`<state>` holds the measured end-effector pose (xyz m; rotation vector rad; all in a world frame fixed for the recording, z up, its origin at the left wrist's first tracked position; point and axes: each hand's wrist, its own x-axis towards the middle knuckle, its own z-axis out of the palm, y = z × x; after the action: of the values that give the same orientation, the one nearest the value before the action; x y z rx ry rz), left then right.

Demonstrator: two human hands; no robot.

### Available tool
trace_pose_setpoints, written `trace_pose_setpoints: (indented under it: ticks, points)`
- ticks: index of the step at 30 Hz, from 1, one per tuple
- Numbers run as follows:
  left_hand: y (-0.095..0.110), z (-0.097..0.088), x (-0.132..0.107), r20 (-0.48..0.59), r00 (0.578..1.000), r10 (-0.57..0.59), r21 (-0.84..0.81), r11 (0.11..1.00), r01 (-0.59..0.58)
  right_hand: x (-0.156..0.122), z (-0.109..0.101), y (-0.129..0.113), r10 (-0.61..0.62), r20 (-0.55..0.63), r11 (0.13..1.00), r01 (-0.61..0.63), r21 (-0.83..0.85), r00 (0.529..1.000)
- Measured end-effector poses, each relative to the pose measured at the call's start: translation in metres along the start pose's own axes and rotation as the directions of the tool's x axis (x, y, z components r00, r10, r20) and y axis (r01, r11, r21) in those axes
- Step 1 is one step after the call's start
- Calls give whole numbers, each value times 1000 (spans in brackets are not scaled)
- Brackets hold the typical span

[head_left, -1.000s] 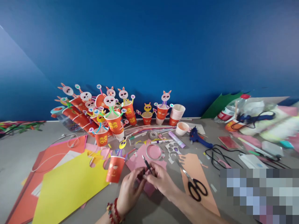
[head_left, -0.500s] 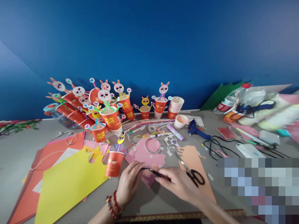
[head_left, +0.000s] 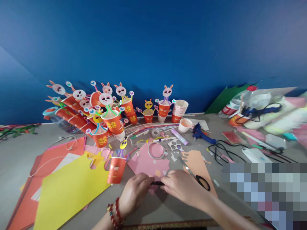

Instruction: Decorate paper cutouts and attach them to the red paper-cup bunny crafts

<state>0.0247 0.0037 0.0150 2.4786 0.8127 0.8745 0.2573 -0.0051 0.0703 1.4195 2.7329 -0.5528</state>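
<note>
Two red beaded bracelets (head_left: 116, 212) circle the wrist of the left hand (head_left: 136, 193), whose fingers are closed on one end of a black pen (head_left: 157, 183). The right hand (head_left: 181, 188) is clamped on the other end, so the pen lies level between them, above the near part of a grey desk (head_left: 168, 210).

Just beyond the hands, a ragged pink sheet (head_left: 140, 163) lies flat, a ring (head_left: 149, 150) resting on its far part. To its right, black-handled scissors (head_left: 203, 183) lie across a pale orange sheet (head_left: 196, 156). To the left, a yellow sheet (head_left: 72, 188) overlaps red sheets (head_left: 26, 188), and a red paper cup (head_left: 117, 169) with a yellow figure stands near its right edge.

Farther back, scraps surround a purple glue stick (head_left: 179, 137) and a blue glue gun (head_left: 203, 135), with a black cable (head_left: 213, 153) tangled nearby. Red cups with rabbit figures (head_left: 112, 123) crowd the back left; a stack of cups (head_left: 179, 110) stands right of centre. A plastic bottle (head_left: 231, 107) tilts at the back right, before a green sheet (head_left: 218, 99). A plain blue wall (head_left: 153, 48) rises behind the desk.
</note>
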Motion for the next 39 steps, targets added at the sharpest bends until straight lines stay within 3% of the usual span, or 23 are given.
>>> trace_pose_setpoints:
  ticks: [9, 11, 13, 15, 17, 18, 21, 24, 28, 32, 36, 39]
  points:
    - [-8, 4, -9, 28, 999, 19, -69, 998, -17, 13, -5, 0, -101, 65, 995, 102, -14, 993]
    - [-7, 7, -9, -57, 998, -27, -114, 993, 20, 18, -9, 2, -107, 43, 994, 108, -10, 993]
    - [-6, 9, -8, -215, 967, -133, -146, 984, 103, 27, -18, 7, -104, 1, 994, 104, -35, 995]
    - [-4, 10, -7, -354, 900, -255, -169, 964, 206, 44, -32, 16, -93, -37, 990, 88, -111, 995]
    - [-5, 10, -7, -405, 851, -335, -189, 941, 280, 66, -46, 29, 42, -122, 971, -69, -229, 992]
    - [-5, 10, -8, -405, 847, -344, -195, 938, 287, 80, -51, 36, 72, -146, 956, -110, -272, 987]
    - [-6, 9, -9, -320, 905, -282, -164, 957, 240, 123, -54, 54, 57, -144, 945, -100, -312, 988]
    - [-4, 7, -8, -196, 956, -217, -131, 972, 193, 159, -50, 64, -28, -102, 941, -8, -337, 994]
    - [-2, 3, -1, -139, 975, -175, -130, 979, 157, 193, -50, 63, -120, -112, 937, 75, -342, 986]
    - [1, 2, 3, -87, 992, -92, -155, 985, 78, 222, -48, 54, -130, -145, 940, 75, -333, 981]
    - [2, 5, 4, -57, 998, 27, -164, 986, -36, 246, -41, 50, -137, -105, 941, 96, -325, 985]
    - [1, 7, 3, -41, 999, 34, -167, 985, -41, 255, -38, 52, -150, -77, 939, 118, -323, 986]
